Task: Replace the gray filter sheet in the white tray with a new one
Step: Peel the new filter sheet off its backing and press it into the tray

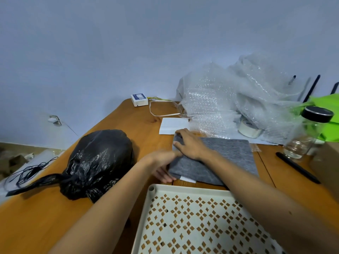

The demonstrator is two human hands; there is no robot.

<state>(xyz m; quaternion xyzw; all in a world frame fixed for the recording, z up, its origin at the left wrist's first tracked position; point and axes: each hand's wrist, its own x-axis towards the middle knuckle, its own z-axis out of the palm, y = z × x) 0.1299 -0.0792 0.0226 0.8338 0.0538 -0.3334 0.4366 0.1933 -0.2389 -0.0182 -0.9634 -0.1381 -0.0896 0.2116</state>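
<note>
A gray filter sheet [233,156] lies flat on the wooden table, just beyond the white tray [185,189]. The tray sits at the near edge and its perforated bottom shows bare, with diamond-shaped holes. My right hand [189,143] rests palm down on the sheet's far left corner, fingers curled over the edge. My left hand [161,165] is at the sheet's left edge, blurred, with fingers under or against that edge. A white strip shows beneath the sheet's near edge.
A tied black rubbish bag [95,162] sits left of the tray. Bubble wrap [229,99] and a tape roll [250,128] fill the back right. A glass jar [308,134] and a black pen [297,166] are at right. A white paper [171,125] lies behind.
</note>
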